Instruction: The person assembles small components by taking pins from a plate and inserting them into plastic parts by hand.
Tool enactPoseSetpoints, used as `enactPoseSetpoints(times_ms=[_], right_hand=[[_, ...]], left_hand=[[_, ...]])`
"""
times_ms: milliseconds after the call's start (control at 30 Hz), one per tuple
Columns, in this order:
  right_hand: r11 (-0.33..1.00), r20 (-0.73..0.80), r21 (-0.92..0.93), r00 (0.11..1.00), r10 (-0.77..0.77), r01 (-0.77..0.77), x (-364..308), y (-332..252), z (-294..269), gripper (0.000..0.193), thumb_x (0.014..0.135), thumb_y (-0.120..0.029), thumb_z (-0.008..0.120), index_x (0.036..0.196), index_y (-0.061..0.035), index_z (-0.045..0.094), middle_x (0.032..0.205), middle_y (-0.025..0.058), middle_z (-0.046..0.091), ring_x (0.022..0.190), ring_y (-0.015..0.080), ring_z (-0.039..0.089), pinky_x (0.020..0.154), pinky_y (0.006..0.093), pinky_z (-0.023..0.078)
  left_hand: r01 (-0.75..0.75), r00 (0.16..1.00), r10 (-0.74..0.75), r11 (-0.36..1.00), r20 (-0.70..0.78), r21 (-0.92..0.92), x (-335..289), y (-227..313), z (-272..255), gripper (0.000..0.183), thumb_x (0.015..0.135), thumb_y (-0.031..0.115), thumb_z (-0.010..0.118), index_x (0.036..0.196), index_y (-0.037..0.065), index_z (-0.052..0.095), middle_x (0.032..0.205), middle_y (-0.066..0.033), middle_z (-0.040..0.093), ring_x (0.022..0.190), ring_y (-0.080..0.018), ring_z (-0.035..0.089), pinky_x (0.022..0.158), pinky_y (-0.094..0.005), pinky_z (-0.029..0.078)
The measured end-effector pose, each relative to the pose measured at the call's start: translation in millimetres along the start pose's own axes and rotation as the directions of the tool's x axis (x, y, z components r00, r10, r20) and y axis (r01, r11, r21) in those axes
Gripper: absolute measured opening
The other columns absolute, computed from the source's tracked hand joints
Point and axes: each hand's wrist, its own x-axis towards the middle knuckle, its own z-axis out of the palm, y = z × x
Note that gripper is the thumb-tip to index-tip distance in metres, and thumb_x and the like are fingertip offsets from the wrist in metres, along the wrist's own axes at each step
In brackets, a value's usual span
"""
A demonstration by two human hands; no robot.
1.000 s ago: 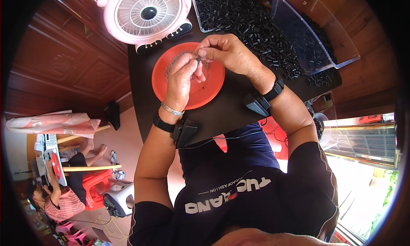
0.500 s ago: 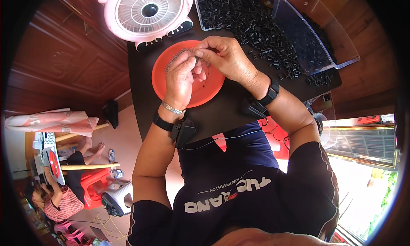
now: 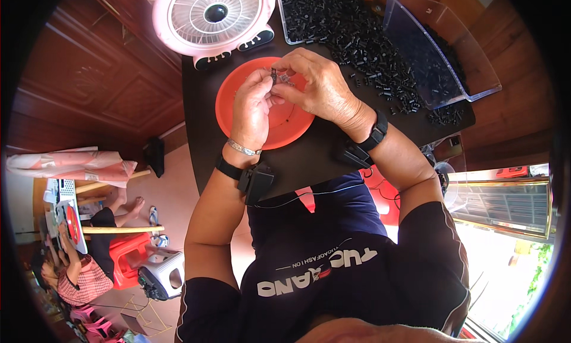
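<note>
My left hand (image 3: 252, 108) pinches a small black plastic piece (image 3: 273, 76) between thumb and fingers, its other fingers curled beneath. From the other side, the forefinger and thumb of my right hand (image 3: 324, 87) close on the ends of the same piece. Both hands hover over an orange-red plastic bowl (image 3: 225, 114). Small grey metal-looking bits (image 3: 288, 80) show in the bowl through the gap between my fingers; my hands cover most of the rest. What the fingertips touch exactly is too small to make out.
Beyond the bowl stands a pink fan (image 3: 216, 13). Many loose black plastic pieces (image 3: 357, 42) are heaped at the back right, beside a clear plastic bin (image 3: 476, 81) tipped on its side. All rest on a dark tabletop (image 3: 205, 146). Another person (image 3: 86, 277) sits at the far left.
My right hand's forefinger and thumb have spread from a tight pinch to span the black piece, which now shows more plainly. The view has shifted slightly.
</note>
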Motion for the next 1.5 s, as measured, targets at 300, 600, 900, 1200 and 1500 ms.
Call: enactPoseSetpoints(times_ms=[300,600,900,1200,1500], right_hand=[[0.997,0.065,-0.016,0.995,0.079,-0.078,-1,0,0,0.031,0.068,-0.013,0.073,0.095,-0.003,0.061,0.085,0.0086,0.061,0.078,0.0239,0.065,0.069,0.0332,0.053],[0.998,0.104,-0.018,0.993,0.056,-0.055,-1,4,0,0.031,0.068,-0.009,0.074,0.095,-0.0011,0.06,0.084,0.0102,0.063,0.077,0.0231,0.066,0.069,0.0318,0.054],[0.998,0.108,-0.05,0.993,-0.041,0.047,-3,1,0,0.028,0.071,-0.009,0.069,0.095,0.0003,0.058,0.08,0.0124,0.06,0.074,0.028,0.063,0.066,0.0354,0.052],[0.978,0.076,-0.146,0.987,-0.142,0.151,-4,-2,13,0.026,0.072,-0.006,0.064,0.096,-0.001,0.053,0.086,0.0159,0.057,0.08,0.0351,0.057,0.072,0.0411,0.049],[0.907,-0.311,-0.409,0.919,-0.242,0.1,24,1,-55,0.025,0.069,-0.01,0.075,0.091,-0.0063,0.063,0.084,0.0104,0.063,0.076,0.028,0.062,0.067,0.0363,0.051]], left_hand=[[0.0,1.0,-0.002,0.997,0.028,0.078,-1,-5,-3,0.02,0.093,0.018,0.045,0.104,0.003,0.054,0.099,-0.0039,0.058,0.092,-0.013,0.056,0.081,-0.0302,0.043],[0.009,1.0,-0.006,0.991,-0.026,0.133,-2,-4,-2,0.019,0.093,0.018,0.046,0.102,0.004,0.055,0.095,-0.002,0.056,0.088,-0.0112,0.055,0.078,-0.0282,0.043],[0.007,1.0,-0.008,0.992,0.006,0.126,-1,-12,-8,0.017,0.093,0.015,0.045,0.1,0.004,0.056,0.095,-0.0012,0.056,0.085,-0.0096,0.055,0.075,-0.0272,0.043],[-0.08,0.997,0.081,0.992,0.0,0.1,2,-17,-16,0.024,0.094,0.014,0.044,0.11,0.0,0.056,0.102,-0.0033,0.057,0.095,-0.011,0.053,0.086,-0.0261,0.04],[-0.15,0.987,0.155,0.985,-0.052,0.091,-7,0,-2,0.022,0.093,0.026,0.05,0.094,0.005,0.057,0.082,-0.0024,0.058,0.074,-0.0118,0.057,0.07,-0.0259,0.044]])
